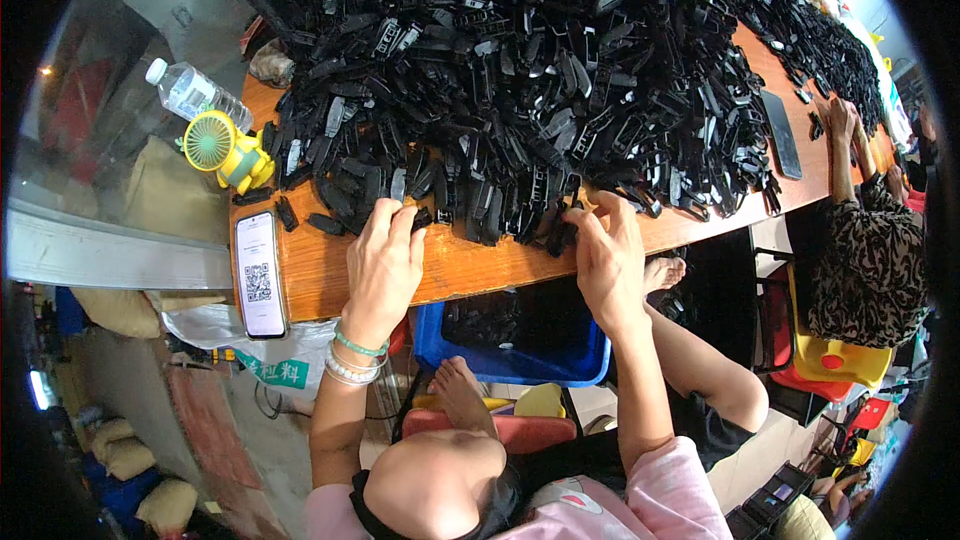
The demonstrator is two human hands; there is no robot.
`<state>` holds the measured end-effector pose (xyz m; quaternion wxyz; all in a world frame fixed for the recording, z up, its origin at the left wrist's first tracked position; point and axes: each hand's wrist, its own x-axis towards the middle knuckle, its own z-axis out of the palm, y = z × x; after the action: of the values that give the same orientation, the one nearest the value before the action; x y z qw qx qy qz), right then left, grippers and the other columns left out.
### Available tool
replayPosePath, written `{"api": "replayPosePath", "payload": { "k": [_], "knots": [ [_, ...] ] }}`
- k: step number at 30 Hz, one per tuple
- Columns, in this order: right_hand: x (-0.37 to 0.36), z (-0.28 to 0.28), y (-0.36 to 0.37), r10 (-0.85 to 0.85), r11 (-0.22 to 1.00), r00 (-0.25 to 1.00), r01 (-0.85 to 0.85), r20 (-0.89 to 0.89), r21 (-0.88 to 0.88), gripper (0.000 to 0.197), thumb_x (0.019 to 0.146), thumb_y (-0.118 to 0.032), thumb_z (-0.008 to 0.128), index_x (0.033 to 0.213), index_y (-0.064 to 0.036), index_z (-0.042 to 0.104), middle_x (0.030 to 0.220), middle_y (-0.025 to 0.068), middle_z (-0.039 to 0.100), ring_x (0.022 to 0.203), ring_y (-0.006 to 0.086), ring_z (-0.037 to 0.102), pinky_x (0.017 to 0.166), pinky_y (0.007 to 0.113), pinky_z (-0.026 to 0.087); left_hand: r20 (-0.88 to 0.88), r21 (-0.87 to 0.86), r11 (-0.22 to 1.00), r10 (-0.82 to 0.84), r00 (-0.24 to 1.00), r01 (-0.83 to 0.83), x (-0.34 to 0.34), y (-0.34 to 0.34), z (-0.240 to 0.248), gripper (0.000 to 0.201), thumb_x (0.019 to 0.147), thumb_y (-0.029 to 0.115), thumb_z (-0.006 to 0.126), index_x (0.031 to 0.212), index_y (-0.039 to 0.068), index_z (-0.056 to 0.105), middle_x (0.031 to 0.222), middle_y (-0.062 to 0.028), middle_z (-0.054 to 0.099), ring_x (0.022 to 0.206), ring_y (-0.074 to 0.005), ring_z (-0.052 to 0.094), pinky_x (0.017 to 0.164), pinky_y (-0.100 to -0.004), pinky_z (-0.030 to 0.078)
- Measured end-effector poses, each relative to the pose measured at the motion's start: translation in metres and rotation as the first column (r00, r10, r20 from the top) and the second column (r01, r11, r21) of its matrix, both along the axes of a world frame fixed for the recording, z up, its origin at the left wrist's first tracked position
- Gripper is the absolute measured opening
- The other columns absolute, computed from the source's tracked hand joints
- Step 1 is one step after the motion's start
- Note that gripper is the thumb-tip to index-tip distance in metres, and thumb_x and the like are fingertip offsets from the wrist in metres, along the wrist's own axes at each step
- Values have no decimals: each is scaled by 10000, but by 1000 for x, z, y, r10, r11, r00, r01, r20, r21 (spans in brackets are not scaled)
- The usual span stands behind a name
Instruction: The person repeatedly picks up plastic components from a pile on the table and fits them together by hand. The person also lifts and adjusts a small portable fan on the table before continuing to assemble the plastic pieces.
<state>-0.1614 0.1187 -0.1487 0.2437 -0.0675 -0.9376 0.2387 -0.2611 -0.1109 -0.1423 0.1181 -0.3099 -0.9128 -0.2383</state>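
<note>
A great heap of black plastic pieces [480,90] covers the table [460,272] almost to its near edge. The person's left hand [385,258] is over that edge, fingers at the heap's fringe; whether they grip a piece I can't tell. The right hand [610,260] pinches a small black piece [561,236]. By the left edge I see a yellow fan [238,162] beside a clear bottle [200,95], and a lit phone [260,280] at the near left corner. A dark phone [781,135] lies toward the right edge. Below the near edge sits a blue bin [512,364].
</note>
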Motion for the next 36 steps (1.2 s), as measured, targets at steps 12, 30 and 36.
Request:
{"api": "replayPosePath", "payload": {
  "k": [12, 30, 36],
  "knots": [
    [19, -10, 7, 41, 989, 996, -52, -76, -140, 264, 684, -4, 716, 941, -46, 671, 955, 93, 576, 887, 267, 535, 762, 359, 436, -109, 135, 987, 103, 989, -88, 12, 4, -2, 260, 772, 54, 638, 1012, -13, 567, 926, -143, 563, 764, -305, 601, 633, -381, 511],
    [21, -11, -1, -74, 854, 997, 44, -37, -519, 194, 790, -1, 668, 982, 14, 647, 876, 103, 620, 678, 144, 615, 612, 235, 484, 687, 669, 738, -567, 454, -90, 62, 83, -13, 237, 931, 104, 523, 1102, -57, 487, 683, -48, 547, 566, -88, 553, 506, -230, 451],
    [20, -16, -3, -123, 485, 992, 31, -33, -874, 277, 914, -86, 556, 1175, 0, 583, 847, 47, 622, 668, 80, 553, 583, 185, 439, 670, 670, 738, -555, 494, -78, 64, 83, -15, 265, 934, 105, 520, 1135, -62, 480, 732, -62, 574, 579, -96, 566, 526, -227, 470]
  ]
}}
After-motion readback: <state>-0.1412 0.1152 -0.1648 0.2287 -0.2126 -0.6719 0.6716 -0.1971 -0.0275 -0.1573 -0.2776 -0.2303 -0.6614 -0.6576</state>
